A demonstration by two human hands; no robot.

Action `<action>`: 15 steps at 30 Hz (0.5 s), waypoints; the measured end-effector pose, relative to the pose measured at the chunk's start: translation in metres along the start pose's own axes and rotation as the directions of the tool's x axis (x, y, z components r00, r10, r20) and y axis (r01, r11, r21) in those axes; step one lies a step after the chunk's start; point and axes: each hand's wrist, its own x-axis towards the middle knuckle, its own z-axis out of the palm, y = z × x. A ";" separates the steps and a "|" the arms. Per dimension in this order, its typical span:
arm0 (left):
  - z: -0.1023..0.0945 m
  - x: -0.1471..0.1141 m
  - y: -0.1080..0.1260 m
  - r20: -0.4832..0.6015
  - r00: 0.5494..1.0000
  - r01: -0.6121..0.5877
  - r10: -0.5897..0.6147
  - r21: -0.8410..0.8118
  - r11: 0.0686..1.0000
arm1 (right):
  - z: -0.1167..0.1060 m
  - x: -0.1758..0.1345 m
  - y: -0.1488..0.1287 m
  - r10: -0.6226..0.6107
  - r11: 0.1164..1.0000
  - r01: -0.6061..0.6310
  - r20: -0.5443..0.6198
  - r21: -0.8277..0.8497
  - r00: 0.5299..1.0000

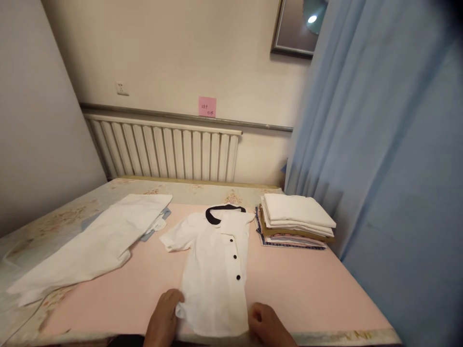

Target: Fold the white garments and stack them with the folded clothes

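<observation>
A white short-sleeved shirt [217, 279] with a black-trimmed collar and black buttons lies face up, its collar away from me. One sleeve spreads out to the left; the right side is narrow, and its sleeve is mostly out of sight. At the lower left edge, my left hand [163, 315] is closed on the shirt, where a bit of cloth bunches by the fingers. My right hand [268, 322], slightly blurred, is curled closed at the lower right corner, fingertips against the shirt's edge.
A stack of folded clothes [298, 217] stands at the right, beside a blue curtain [398, 159]. Loose white garments [94, 241] lie at the left. Pink cloth [289, 284] covers part of the flowered bedding [202, 190]. A radiator [173, 149] runs along the wall behind.
</observation>
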 end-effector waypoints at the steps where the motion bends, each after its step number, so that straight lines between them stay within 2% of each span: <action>1: -0.002 -0.002 -0.003 -0.009 0.999 0.032 -0.032 0.008 0.999 | 0.001 -0.001 0.001 -0.018 1.000 0.018 0.013 -0.020 1.000; 3: -0.006 -0.003 -0.011 -0.045 0.993 0.106 -0.105 0.020 0.994 | -0.002 0.003 0.004 -0.031 0.996 0.028 -0.033 -0.090 0.999; 6: -0.014 0.000 -0.019 -0.097 0.968 0.235 -0.232 0.019 0.972 | -0.013 0.018 0.008 -0.007 0.983 -0.023 -0.164 -0.181 0.986; 10: -0.021 0.010 -0.018 0.003 0.912 0.410 -0.410 -0.030 0.912 | -0.018 0.039 0.005 0.000 0.981 -0.042 -0.216 -0.187 0.976; 12: -0.022 0.014 -0.014 0.030 0.897 0.442 -0.442 -0.028 0.896 | -0.014 0.045 -0.001 -0.009 0.985 -0.030 -0.221 -0.172 0.975; 15: -0.019 0.018 -0.005 0.047 0.890 0.450 -0.454 0.067 0.890 | -0.005 0.051 -0.014 0.018 0.984 -0.058 -0.232 -0.166 0.973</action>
